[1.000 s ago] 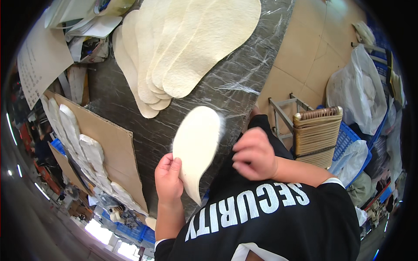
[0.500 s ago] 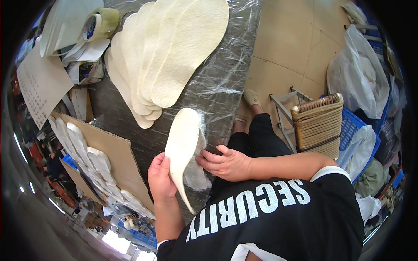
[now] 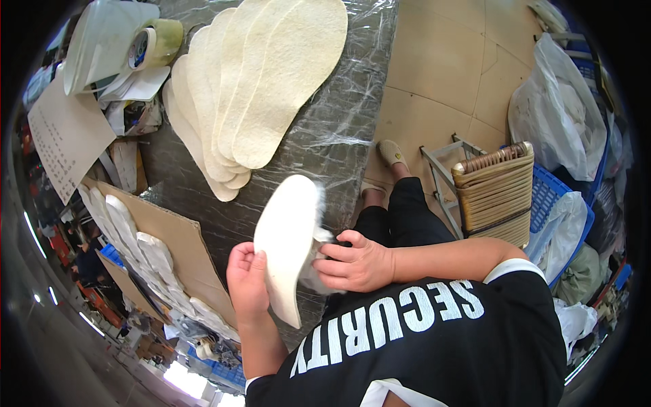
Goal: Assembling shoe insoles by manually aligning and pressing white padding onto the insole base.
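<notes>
A cream insole (image 3: 288, 237) stands tilted over the table, narrow end toward me. My left hand (image 3: 248, 279) grips its left edge, thumb on the pale face and fingers behind. White fluff sticks out along its right edge. Beside that edge, my right hand (image 3: 359, 263) has its fingers curled around a white fluffy layer (image 3: 317, 271), partly hidden behind the insole and the fingers. Beyond my hands, several larger cream insoles (image 3: 285, 88) lie fanned out and overlapping on the dark table.
Clear plastic film covers the table (image 3: 352, 102). To the left are a cardboard sheet (image 3: 178, 234) with white padded pieces beside it, tape rolls (image 3: 159, 42) and a whitish plastic tub (image 3: 108, 44). At right stand a woven chair (image 3: 494, 197), a blue crate (image 3: 546, 183) and a plastic bag (image 3: 556, 102).
The insole has turned so more of its pale face shows, and its lower end has swung left. My right hand has moved slightly right, with the fluffy layer drawn along at the insole's edge.
</notes>
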`<state>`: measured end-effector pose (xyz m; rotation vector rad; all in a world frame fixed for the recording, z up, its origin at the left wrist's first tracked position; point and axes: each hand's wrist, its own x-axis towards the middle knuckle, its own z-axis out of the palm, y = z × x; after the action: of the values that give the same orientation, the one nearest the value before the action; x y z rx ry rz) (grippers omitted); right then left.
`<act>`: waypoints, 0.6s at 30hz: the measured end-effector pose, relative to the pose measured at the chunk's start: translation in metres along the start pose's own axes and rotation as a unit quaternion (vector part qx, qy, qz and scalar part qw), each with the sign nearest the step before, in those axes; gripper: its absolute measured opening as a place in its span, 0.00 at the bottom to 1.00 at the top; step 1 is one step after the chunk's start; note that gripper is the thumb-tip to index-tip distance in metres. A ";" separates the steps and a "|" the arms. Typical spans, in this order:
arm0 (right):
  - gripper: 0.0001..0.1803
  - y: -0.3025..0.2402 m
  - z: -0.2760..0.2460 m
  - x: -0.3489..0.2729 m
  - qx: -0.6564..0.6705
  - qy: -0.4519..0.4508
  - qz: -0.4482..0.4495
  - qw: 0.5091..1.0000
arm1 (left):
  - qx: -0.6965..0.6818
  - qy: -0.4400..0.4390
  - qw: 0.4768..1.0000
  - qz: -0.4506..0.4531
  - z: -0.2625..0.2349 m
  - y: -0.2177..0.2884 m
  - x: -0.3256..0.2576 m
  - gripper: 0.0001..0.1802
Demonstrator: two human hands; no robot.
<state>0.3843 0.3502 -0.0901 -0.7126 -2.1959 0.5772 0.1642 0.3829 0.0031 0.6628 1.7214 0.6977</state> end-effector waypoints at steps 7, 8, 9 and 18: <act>0.06 -0.002 0.001 -0.008 0.059 0.024 -0.020 0.998 | -0.033 -0.031 0.998 -0.034 0.007 -0.016 -0.009 0.05; 0.06 -0.003 0.002 -0.010 0.058 0.024 -0.021 0.998 | -0.090 -0.032 0.994 -0.052 0.010 -0.016 -0.009 0.05; 0.06 -0.004 0.004 -0.011 0.055 0.022 -0.023 0.998 | -0.091 -0.033 0.994 -0.051 0.011 -0.015 -0.008 0.05; 0.15 -0.013 0.009 -0.023 0.026 0.019 -0.076 0.997 | -0.020 -0.005 1.000 -0.018 -0.002 -0.006 0.012 0.04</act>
<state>0.3864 0.3240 -0.0994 -0.5192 -2.1697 0.5362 0.1591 0.3872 -0.0089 0.6040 1.7013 0.7005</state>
